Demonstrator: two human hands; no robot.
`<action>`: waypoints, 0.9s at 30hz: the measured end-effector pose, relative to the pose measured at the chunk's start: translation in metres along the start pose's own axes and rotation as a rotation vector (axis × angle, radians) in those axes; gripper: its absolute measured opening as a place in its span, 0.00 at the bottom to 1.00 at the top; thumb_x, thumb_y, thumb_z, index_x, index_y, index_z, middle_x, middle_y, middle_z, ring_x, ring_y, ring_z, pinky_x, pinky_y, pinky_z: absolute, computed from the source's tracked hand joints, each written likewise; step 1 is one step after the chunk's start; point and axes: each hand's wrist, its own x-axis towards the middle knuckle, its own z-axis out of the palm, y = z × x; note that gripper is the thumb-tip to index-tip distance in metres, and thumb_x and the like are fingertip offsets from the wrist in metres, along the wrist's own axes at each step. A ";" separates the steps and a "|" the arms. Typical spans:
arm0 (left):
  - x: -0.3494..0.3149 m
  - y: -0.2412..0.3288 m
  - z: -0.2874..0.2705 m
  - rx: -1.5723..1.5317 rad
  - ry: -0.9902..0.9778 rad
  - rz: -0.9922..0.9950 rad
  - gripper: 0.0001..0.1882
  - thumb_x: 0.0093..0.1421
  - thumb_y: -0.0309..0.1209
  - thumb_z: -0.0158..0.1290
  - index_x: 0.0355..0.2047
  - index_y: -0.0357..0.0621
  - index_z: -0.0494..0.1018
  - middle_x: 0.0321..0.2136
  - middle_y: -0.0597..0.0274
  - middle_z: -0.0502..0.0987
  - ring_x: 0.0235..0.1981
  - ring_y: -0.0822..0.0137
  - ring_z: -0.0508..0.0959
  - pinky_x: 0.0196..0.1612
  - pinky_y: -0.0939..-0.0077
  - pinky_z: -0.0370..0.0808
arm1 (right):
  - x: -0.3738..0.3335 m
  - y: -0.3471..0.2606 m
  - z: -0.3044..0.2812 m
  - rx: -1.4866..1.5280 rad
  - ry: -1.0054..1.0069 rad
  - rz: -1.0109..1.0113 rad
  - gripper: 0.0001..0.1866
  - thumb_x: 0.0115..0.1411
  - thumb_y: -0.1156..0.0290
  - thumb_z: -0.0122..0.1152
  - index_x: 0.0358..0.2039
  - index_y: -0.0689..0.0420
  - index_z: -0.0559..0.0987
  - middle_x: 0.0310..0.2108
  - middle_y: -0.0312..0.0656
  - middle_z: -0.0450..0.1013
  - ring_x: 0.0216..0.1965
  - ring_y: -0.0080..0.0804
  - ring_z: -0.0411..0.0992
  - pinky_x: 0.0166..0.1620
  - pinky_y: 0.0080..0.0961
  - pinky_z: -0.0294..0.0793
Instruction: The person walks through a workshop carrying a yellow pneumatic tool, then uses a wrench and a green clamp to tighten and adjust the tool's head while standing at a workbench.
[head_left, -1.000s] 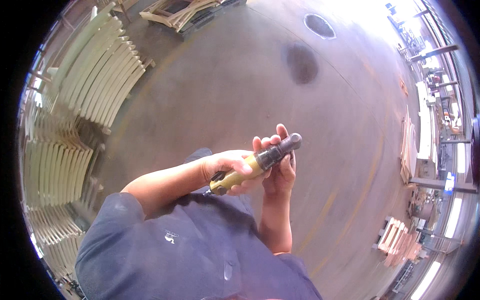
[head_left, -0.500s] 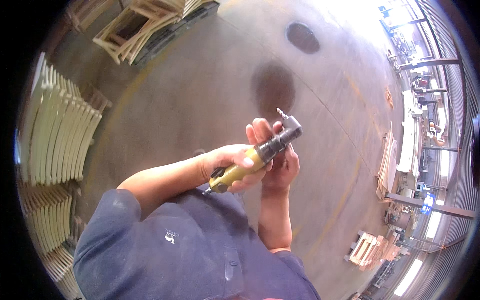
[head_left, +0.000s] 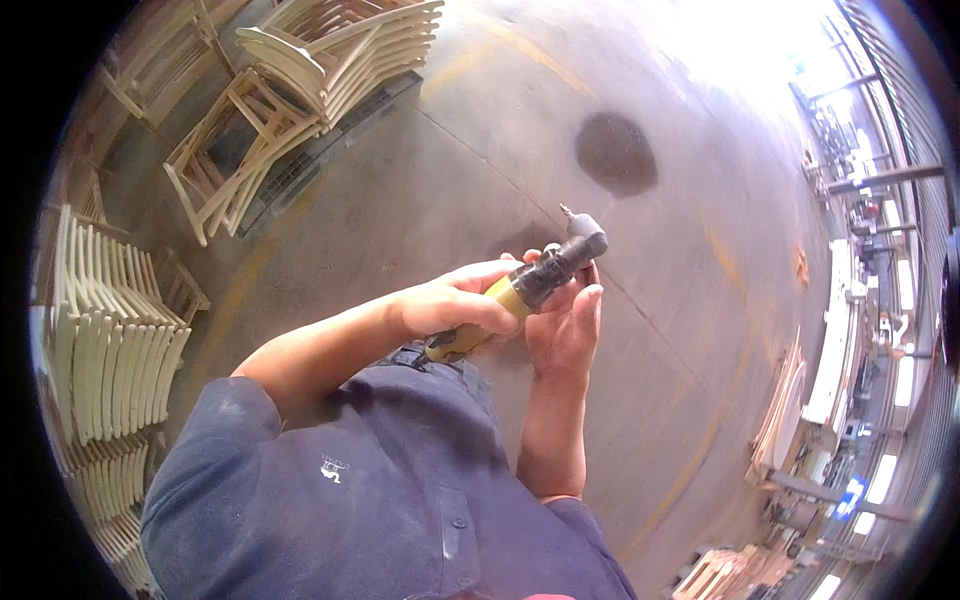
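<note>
Concrete floor (head_left: 680, 260) fills most of the view, marked by a dark round patch (head_left: 615, 152) and worn yellow lines. Pale curved slats (head_left: 120, 375) stand in packed rows at the left, and wooden frames (head_left: 250, 150) are piled on a dark pallet near the top. Flat panels (head_left: 782, 410) lean at the right, with loose boards (head_left: 730, 573) below them near the lower edge.

Over the floor, in front of the person's dark blue shirt (head_left: 330, 520), an angle drill (head_left: 542, 282) is held in the air. Its yellow body slants up to the right into a black neck and a grey angled head, from which a slim bit (head_left: 566, 211) points up and slightly left, touching nothing.

The left hand (head_left: 465, 300) is wrapped around the yellow body, its thumb laid across the near side. The right hand (head_left: 562, 318) is behind the neck, palm facing up, fingers loosely curled and thumb apart. Some fingertips show past the far side of the neck, but the drill hides the contact, so I cannot tell whether this hand presses on it or merely cradles it.

The step in hand looks like handling or checking the drill away from any workpiece. Any next move seems to call for a firm left-hand hold and for keeping the right fingers clear of the bit, since they are close to the head.
</note>
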 end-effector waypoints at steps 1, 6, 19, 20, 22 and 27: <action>0.026 0.019 -0.012 0.060 0.022 0.022 0.23 0.62 0.28 0.60 0.56 0.42 0.67 0.31 0.61 0.74 0.27 0.70 0.75 0.30 0.74 0.74 | 0.035 -0.005 -0.003 0.042 -0.024 -0.009 0.33 0.64 0.55 0.74 0.59 0.64 0.72 0.50 0.42 0.77 0.51 0.40 0.80 0.65 0.52 0.76; 0.136 0.102 -0.080 0.128 0.110 0.063 0.25 0.63 0.28 0.60 0.58 0.42 0.66 0.36 0.63 0.73 0.32 0.72 0.76 0.32 0.76 0.74 | 0.205 -0.017 -0.036 -0.173 -0.048 0.085 0.42 0.61 0.51 0.76 0.63 0.67 0.69 0.45 0.49 0.81 0.53 0.45 0.80 0.65 0.48 0.75; 0.433 0.317 -0.287 0.159 0.083 0.050 0.27 0.64 0.29 0.62 0.61 0.42 0.66 0.38 0.67 0.72 0.34 0.76 0.74 0.35 0.78 0.73 | 0.626 -0.048 -0.083 -0.145 -0.086 0.035 0.42 0.60 0.54 0.77 0.67 0.62 0.67 0.48 0.45 0.76 0.58 0.42 0.76 0.65 0.46 0.75; 0.451 0.331 -0.298 0.224 0.146 0.107 0.27 0.64 0.29 0.62 0.61 0.42 0.66 0.37 0.68 0.72 0.34 0.77 0.73 0.35 0.78 0.72 | 0.654 -0.053 -0.080 -0.145 -0.088 0.063 0.42 0.61 0.55 0.77 0.67 0.62 0.67 0.47 0.45 0.77 0.57 0.42 0.76 0.65 0.46 0.75; 0.502 0.364 -0.321 0.191 0.130 0.096 0.28 0.63 0.29 0.62 0.61 0.42 0.66 0.37 0.68 0.72 0.34 0.77 0.73 0.35 0.78 0.72 | 0.710 -0.059 -0.099 -0.165 -0.086 0.030 0.40 0.65 0.52 0.71 0.68 0.63 0.67 0.50 0.49 0.79 0.59 0.43 0.76 0.66 0.47 0.71; 0.625 0.441 -0.399 0.201 0.142 0.079 0.30 0.64 0.29 0.63 0.63 0.41 0.65 0.38 0.68 0.72 0.35 0.76 0.73 0.37 0.78 0.72 | 0.878 -0.075 -0.124 -0.071 -0.162 0.059 0.46 0.68 0.41 0.61 0.72 0.63 0.60 0.60 0.55 0.75 0.60 0.46 0.75 0.70 0.52 0.65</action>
